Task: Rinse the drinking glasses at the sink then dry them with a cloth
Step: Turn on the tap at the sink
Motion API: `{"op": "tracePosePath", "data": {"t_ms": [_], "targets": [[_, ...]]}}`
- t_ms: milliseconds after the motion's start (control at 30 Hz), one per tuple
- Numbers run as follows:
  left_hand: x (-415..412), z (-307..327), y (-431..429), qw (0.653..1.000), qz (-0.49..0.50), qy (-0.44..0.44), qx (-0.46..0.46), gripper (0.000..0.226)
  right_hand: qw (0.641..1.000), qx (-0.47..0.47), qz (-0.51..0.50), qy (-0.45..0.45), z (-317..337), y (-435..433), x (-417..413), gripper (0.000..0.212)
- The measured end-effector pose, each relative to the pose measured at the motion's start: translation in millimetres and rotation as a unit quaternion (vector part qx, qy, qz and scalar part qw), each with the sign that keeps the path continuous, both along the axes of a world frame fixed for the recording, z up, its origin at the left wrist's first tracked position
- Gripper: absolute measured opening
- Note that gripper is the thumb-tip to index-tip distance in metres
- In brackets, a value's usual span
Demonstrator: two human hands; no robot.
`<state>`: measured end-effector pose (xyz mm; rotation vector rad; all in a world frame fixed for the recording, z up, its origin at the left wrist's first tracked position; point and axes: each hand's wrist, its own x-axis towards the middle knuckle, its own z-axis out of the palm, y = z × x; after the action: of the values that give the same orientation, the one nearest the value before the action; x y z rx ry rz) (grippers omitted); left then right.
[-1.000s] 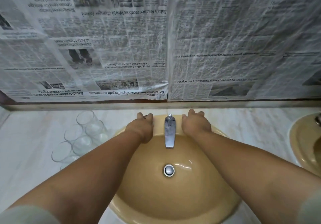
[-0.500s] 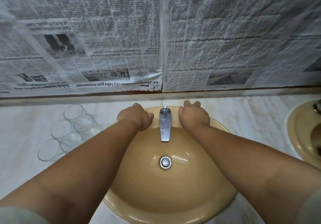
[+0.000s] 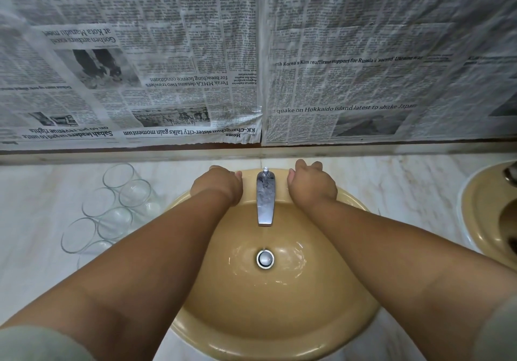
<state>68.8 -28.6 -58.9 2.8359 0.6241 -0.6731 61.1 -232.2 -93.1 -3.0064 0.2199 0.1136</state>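
Several clear drinking glasses [image 3: 116, 215] stand clustered on the marble counter, left of the beige sink [image 3: 279, 318]. A chrome tap [image 3: 265, 198] sits at the back of the basin, and a thin stream of water runs from it toward the drain [image 3: 265, 258]. My left hand [image 3: 218, 185] curls over the left tap handle. My right hand [image 3: 312, 184] curls over the right tap handle. Both handles are hidden under my hands. No cloth is in sight.
Newspaper sheets [image 3: 251, 66] cover the wall behind the counter. A second beige sink [image 3: 475, 215] sits at the right edge. White marble counter [image 3: 405, 187] lies between the two basins and under the glasses.
Water now runs from the tap and ripples in the basin. My hands have stayed beside the tap, while the view has tilted slightly downward.
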Motion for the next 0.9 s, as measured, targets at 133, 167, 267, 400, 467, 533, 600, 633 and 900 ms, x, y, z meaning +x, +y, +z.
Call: {"op": "tracePosePath", "data": {"t_ms": [133, 167, 267, 400, 467, 533, 600, 633, 900], "targets": [[1.7, -3.8, -2.6, 0.999, 0.032, 0.001, -0.012, 0.069, 1.0, -0.002, 0.001, 0.0, -0.9, -0.3, -0.1, 0.034], [2.8, -5.1, -3.2, 0.999, 0.042, 0.004, -0.013, 0.069, 1.0, -0.003, 0.001, 0.001, -1.0, -0.3, 0.1, 0.034], [6.9, -7.6, -3.6, 0.998, 0.059, 0.015, -0.018, 0.071, 1.0, -0.004, 0.004, 0.002, -1.7, -0.3, 0.8, 0.034], [7.9, -10.8, -1.9, 0.997, 0.075, 0.013, -0.026, 0.072, 1.0, -0.001, 0.002, 0.003, -1.0, -0.2, 1.3, 0.034], [7.6, -10.4, -1.9, 0.997, 0.075, 0.011, -0.028, 0.072, 1.0, -0.003, 0.003, 0.005, -0.6, 0.0, 1.5, 0.034], [7.0, -8.3, -2.4, 0.997, 0.072, 0.012, -0.03, 0.072, 1.0, -0.004, 0.002, 0.006, -1.3, -0.3, 1.5, 0.034], [6.0, -8.2, -1.9, 0.997, 0.071, 0.009, -0.037, 0.071, 1.0, -0.007, 0.003, 0.004, -1.6, -0.6, 0.8, 0.034], [5.6, -8.2, -1.1, 0.997, 0.07, 0.005, -0.039, 0.071, 1.0, -0.007, 0.004, 0.002, -1.3, -0.5, 0.6, 0.035], [-6.1, 10.9, -2.6, 0.999, -0.043, 0.011, -0.017, 0.053, 0.998, -0.025, 0.057, 0.0, 1.1, -6.5, -2.0, 0.034]]}}
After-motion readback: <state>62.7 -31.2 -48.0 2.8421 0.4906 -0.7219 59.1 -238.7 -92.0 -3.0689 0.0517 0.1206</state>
